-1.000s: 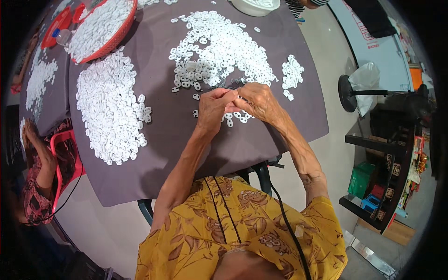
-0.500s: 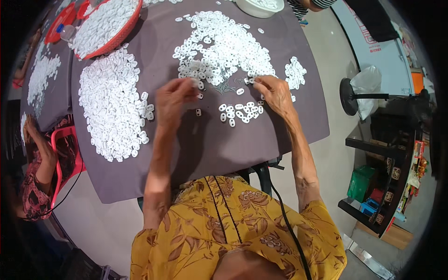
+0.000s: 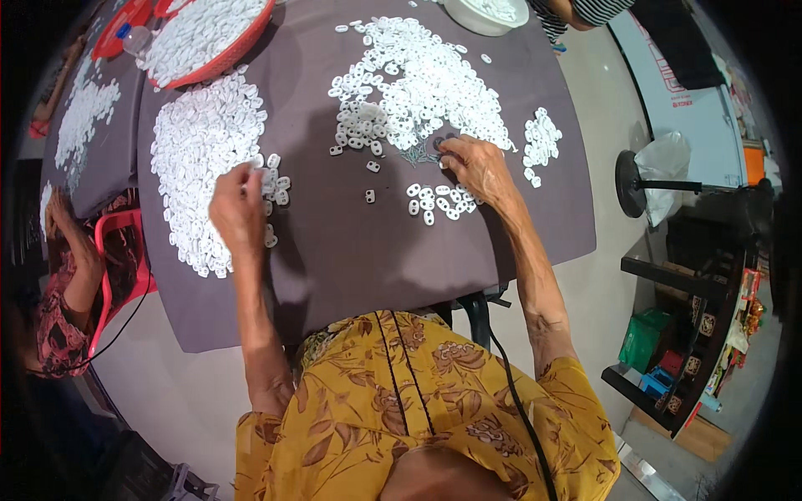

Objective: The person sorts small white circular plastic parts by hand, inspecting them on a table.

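white, plastic-looking and smooth, the small pieces in the head view are rounded ovals, many with two dark holes, and they lie on a table (image 3: 334,250) with a dull purple-grey top. one thick, roughly oblong pile (image 3: 200,159) spreads at the left, a looser heap (image 3: 439,83) stands at the middle, a small cluster (image 3: 541,138) sits near the right edge, and a few loose pieces (image 3: 443,200) lie just below the right hand (image 3: 486,174). beside the middle heap is a scatter of thin grey pins (image 3: 415,156), slim and metal-looking.

the left hand (image 3: 237,209) is over the right side of the oblong pile, fingers bent; it is blurred, and i cannot tell whether thumb and finger meet or grip a piece. the right hand curls down by the pins, thumb and forefinger near each other, but what is between them is too small to make out.

a red basket (image 3: 230,65) with a sloping wall, heaped with white pieces, is cut off at the top, as is a round white bowl (image 3: 489,27). next to the basket is a clear bottle (image 3: 136,40) with a blue cap. at the left, a co-worker (image 3: 75,259) on a red chair (image 3: 104,238) is partly lost in the dark rim.
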Motion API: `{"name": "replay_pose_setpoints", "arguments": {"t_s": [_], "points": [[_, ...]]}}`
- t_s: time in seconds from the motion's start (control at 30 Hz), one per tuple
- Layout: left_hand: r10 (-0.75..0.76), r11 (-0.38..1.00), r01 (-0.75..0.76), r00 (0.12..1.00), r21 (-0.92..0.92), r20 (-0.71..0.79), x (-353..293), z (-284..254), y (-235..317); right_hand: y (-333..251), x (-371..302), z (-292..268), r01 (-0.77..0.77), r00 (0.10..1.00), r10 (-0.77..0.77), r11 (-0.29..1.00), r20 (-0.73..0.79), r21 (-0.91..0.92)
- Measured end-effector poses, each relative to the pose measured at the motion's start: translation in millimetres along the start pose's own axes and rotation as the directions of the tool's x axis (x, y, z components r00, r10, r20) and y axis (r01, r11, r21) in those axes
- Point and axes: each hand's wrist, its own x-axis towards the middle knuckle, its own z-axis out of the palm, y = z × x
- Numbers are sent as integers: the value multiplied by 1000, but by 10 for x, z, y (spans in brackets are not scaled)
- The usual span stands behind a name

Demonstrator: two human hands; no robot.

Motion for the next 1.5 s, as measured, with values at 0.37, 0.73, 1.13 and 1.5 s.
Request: {"name": "replay_pose_setpoints", "arguments": {"t_s": [0.37,0.73,1.13,1.5], "points": [[366,928,-371,883,-41,294,-282,922,537,-154,-46,32,-36,997,41,996,-65,79],[-16,744,346,865,-572,502,-319,736,491,-323,35,214,61,997,-57,995,-52,76],[-28,480,523,811,-704,584,-308,752,551,-228,108,358,150,989,-150,977,12,-149],[-17,480,541,793,-691,609,-324,821,571,-210,139,361,215,976,-217,975,-21,-57]]}}
